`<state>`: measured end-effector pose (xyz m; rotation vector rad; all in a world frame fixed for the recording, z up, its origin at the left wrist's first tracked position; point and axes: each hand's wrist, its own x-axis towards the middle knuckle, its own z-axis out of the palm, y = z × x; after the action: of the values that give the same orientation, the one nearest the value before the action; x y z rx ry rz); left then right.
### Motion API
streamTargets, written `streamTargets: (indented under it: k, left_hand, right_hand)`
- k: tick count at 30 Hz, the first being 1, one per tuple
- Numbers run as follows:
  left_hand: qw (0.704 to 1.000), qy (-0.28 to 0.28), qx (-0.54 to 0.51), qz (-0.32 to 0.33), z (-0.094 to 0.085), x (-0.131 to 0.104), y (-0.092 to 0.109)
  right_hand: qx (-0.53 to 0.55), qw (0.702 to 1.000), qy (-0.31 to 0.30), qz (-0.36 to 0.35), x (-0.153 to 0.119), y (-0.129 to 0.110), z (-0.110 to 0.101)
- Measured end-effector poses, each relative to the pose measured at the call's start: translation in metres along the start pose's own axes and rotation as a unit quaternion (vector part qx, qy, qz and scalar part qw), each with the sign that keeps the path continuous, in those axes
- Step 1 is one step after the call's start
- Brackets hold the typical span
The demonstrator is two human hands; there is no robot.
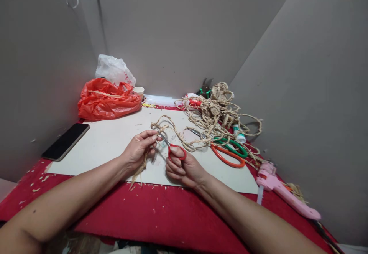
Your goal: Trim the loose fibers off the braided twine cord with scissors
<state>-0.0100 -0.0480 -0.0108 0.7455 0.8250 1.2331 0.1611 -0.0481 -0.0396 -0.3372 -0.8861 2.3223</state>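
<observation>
Over white board [106,141], between grey walls [172,35]: hands [140,146] tight on rope [155,125] (left), scissors [169,144] (right).

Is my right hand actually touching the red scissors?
Touching. The head view shows the right hand gripping the red scissors by the handle, thumb at the loop, with no gap between them.
</observation>
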Motion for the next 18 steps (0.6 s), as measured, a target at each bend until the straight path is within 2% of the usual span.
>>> streamTargets:
  k: [3,8,18]
  left_hand:
    - [1.000,0.004,-0.002,-0.002,0.0014,-0.0016,0.0012]
    - [1.000,-0.005,0.001,0.006,0.0029,-0.0034,0.0020]
    - [0.999,-0.026,-0.027,-0.021,0.0032,-0.0024,0.0030]
  right_hand:
    - [-0.002,1.000,-0.002,0.005,-0.0006,-0.0002,0.0004]
    - [0.009,0.998,-0.040,0.047,-0.0020,-0.0002,0.0048]
    - [0.075,0.995,-0.048,0.040,-0.0031,-0.0041,0.0051]
